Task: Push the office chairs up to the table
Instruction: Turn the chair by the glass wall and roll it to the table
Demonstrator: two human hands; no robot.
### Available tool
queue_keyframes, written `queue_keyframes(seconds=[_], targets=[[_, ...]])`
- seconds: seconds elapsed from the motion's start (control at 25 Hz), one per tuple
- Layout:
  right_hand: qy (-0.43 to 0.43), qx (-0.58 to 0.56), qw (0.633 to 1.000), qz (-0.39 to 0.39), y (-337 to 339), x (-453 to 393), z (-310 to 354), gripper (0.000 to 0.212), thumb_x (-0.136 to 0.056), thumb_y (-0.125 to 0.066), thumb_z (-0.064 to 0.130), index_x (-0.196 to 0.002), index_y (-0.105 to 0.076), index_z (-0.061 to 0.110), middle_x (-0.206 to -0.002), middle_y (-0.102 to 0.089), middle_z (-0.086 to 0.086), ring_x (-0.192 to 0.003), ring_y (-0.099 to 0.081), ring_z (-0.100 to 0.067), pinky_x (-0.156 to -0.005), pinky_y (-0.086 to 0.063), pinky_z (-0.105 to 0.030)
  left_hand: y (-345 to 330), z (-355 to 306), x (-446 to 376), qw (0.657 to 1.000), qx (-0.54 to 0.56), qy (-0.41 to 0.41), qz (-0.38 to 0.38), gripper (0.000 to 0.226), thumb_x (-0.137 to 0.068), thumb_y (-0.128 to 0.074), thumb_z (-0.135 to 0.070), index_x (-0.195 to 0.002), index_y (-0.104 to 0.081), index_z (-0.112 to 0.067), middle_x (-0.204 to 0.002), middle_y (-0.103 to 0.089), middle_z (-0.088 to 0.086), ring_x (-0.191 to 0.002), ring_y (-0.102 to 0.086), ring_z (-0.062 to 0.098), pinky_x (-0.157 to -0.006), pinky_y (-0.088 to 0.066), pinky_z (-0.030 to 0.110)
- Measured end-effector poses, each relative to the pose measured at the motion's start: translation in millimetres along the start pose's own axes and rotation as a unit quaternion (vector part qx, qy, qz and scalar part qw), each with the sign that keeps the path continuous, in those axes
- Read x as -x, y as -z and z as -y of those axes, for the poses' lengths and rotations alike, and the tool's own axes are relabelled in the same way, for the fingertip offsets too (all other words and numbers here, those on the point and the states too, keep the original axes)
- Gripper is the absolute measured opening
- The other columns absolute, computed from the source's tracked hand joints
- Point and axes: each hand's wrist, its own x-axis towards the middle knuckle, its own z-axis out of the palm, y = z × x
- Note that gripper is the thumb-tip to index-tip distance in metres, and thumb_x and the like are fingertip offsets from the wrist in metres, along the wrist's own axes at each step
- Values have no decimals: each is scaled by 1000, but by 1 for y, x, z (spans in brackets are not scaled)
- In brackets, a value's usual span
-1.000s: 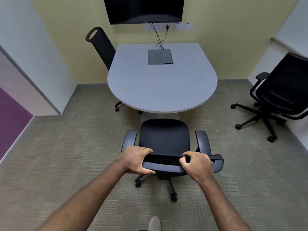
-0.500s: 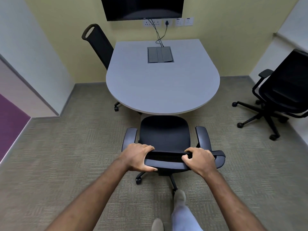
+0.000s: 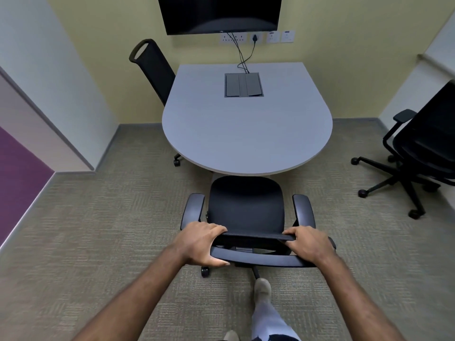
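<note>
Head view shows both hands, left and right, gripping the backrest top of the black wheeled office chair, its seat front touching the grey rounded counter. It probably rolls easily.

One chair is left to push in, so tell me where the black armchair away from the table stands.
In the head view, the black mesh office armchair stands at the far right on the carpet, beside the white wall, apart from the grey round-ended table.

Head view, forward-down, close over chair
</note>
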Motion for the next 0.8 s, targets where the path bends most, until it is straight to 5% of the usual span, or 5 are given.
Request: queue_keyframes(seconds=[0.16,0.36,0.44,0.6,0.8], targets=[[69,-5,996,-57,-5,17,-3,79,-79,-32,98,-130,-65,46,-119,-73,24,-112,-67,-6,-90,-53,-35,-4,2,5,1000,8,3,-9,97,-70,-53,-93,-141,-56,-27,-129,-69,-11,-111,-66,15,-89,-53,39],[174,-12,980,-95,-12,41,-14,104,-65,-45,106,-143,-56,38,-135,-66,20,-122,-62,-7,-100,-49,-35,-6,2,8,999,-2,-4,-37,91,-69,-58,-89,-134,-62,-25,-122,-72,-9,-104,-69,15,-85,-55,38],[197,21,973,-120,-17,47,-15,102,-67,-53,101,-143,-56,33,-132,-68,17,-116,-66,-10,-96,-53,-37,-9,-1,10,999,-16,-2,-37,88,-69,-63,-83,-135,-61,-25,-123,-71,-9,-106,-69,14,-88,-54,37],[156,30,979,-128,-22,52,-12,78,-63,-74,45,-138,-58,29,-125,-70,11,-113,-67,-17,-96,-53,-37,-15,-12,12,999,-25,37,-5,82,-72,-75,-58,-144,-52,-27,-139,-63,-8,-123,-61,15,-103,-46,39],[157,70,981,-92,-25,58,-11,77,-70,-55,47,-143,-53,23,-135,-66,5,-120,-62,-21,-105,-47,-40,-14,-17,14,998,-47,40,22,83,-75,-71,-58,-149,-48,-24,-145,-59,-4,-128,-58,19,-104,-43,43]])
